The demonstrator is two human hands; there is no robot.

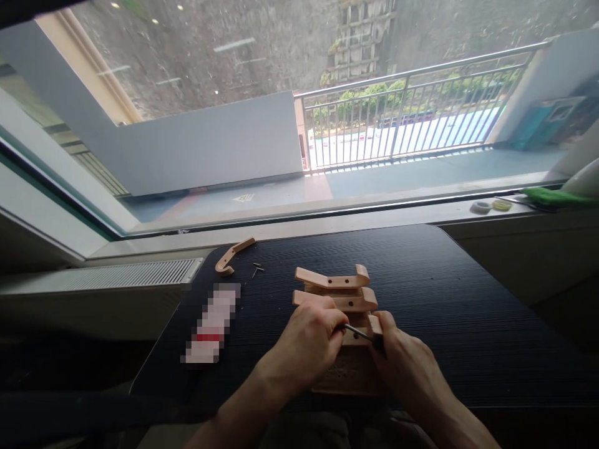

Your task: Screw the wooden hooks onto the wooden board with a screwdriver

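On table [468, 324] | left hand [306, 343], right hand [405, 365] — fingers clenched on dark tool [358, 332] | axis left-right, over hook rack [334, 293]

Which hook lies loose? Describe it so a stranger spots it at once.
Start at the black table under the window and go to its far left corner. The hook there lies flat beside small screws. It is alone, while the other hooks sit on the board at the near edge.
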